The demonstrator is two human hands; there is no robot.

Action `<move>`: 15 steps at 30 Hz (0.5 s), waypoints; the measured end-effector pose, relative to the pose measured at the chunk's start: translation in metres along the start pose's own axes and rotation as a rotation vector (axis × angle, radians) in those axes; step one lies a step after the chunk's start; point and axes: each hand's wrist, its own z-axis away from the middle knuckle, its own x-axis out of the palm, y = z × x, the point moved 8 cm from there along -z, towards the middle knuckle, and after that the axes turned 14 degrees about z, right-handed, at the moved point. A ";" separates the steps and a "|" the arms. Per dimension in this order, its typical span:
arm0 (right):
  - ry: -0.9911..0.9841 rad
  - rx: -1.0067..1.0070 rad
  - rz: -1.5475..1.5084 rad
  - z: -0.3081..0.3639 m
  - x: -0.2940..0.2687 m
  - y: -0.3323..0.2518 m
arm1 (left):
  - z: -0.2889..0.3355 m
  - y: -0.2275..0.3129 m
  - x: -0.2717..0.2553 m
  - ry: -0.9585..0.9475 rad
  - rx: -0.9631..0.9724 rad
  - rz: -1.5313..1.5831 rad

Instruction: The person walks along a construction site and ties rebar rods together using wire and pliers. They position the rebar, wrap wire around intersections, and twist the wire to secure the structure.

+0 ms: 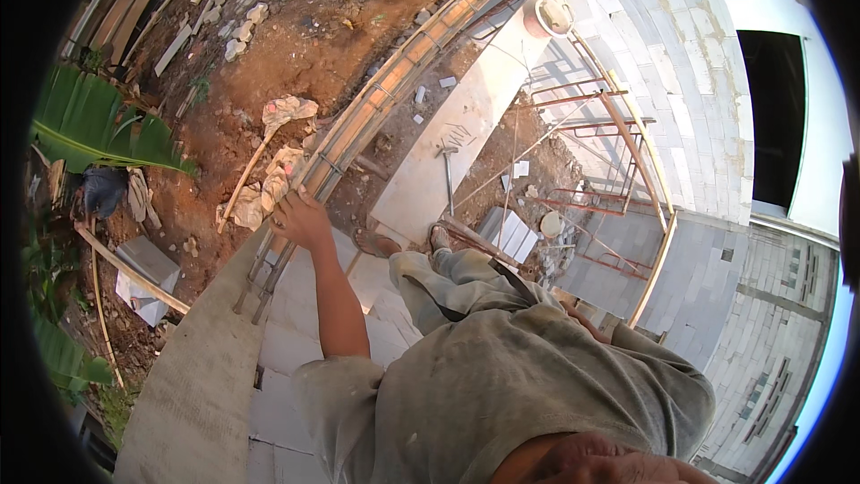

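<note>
My left hand (301, 217) reaches forward and down onto a long steel rebar cage (403, 72) that runs along the top of a grey block wall (296, 341). Its fingers curl over the bars. My right hand (584, 321) is at my right hip, mostly hidden by my grey shirt and trousers, so its fingers cannot be made out. My feet in sandals (439, 237) stand on the wall top just beyond the left hand.
Below lie a pale slab (466, 116) with a hammer (447, 170) on it, rusty rebar frames (609, 125), a bucket (548, 16), red earth with crumpled bags (285, 112), loose blocks (143, 273) and banana leaves (98, 125). A tall block wall (681, 54) stands at right.
</note>
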 end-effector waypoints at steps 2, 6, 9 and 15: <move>0.017 0.015 -0.016 0.004 0.001 -0.001 | -0.001 0.000 0.003 -0.062 -0.010 -0.053; 0.035 0.027 -0.056 0.005 0.007 -0.006 | -0.002 0.006 -0.008 0.010 -0.001 -0.082; 0.029 0.032 -0.079 0.005 0.010 -0.007 | -0.003 0.006 -0.005 -0.021 -0.005 -0.118; -0.007 0.035 -0.081 0.002 0.013 0.002 | 0.000 0.004 -0.008 0.024 0.010 -0.110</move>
